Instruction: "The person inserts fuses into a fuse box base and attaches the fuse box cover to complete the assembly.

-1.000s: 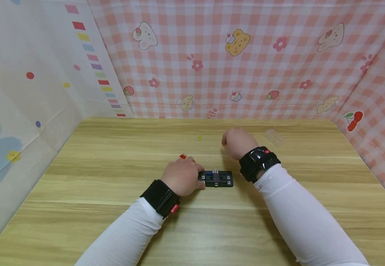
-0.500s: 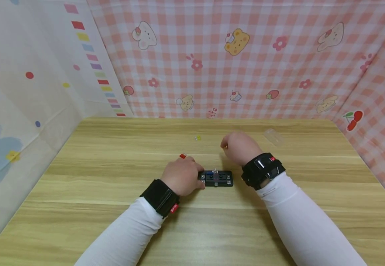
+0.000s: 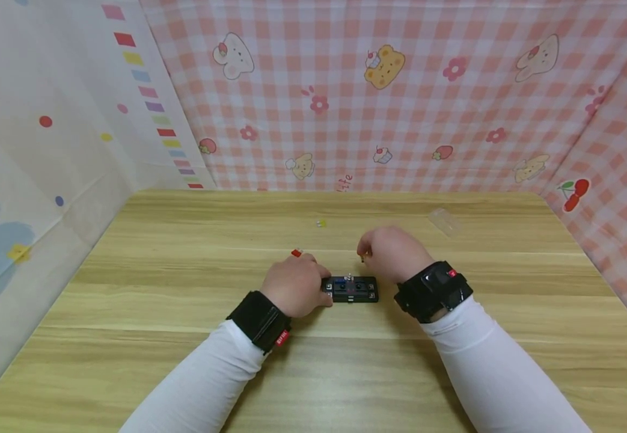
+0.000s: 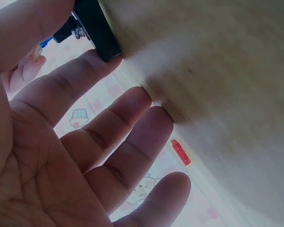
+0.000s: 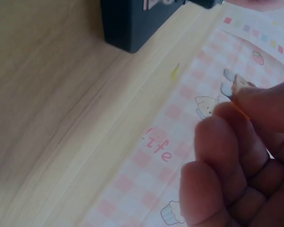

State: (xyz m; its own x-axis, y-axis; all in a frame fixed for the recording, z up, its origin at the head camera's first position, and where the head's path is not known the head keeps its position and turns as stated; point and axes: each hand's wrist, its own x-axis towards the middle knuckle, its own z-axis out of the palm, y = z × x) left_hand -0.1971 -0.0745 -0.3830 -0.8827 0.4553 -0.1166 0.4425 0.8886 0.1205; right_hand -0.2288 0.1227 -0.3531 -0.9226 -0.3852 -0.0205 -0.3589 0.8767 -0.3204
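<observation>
A wood-grain table [image 3: 318, 379] spreads under both my hands. My left hand [image 3: 294, 287] pinches one end of a black block [image 3: 353, 290], hiding that end, its remaining fingers spread. My right hand [image 3: 400, 252] is curled just beyond the block's other end. The block lies flat, with metal terminals and a blue part [image 3: 339, 280] on top. Farther right is a clear plastic piece [image 3: 444, 222]. A red piece [image 3: 296, 252] lies just past my left fingers, a yellow piece [image 3: 321, 223] beyond it. My right thumb and forefinger grip an orange piece [image 5: 235, 86] with metal prongs.
</observation>
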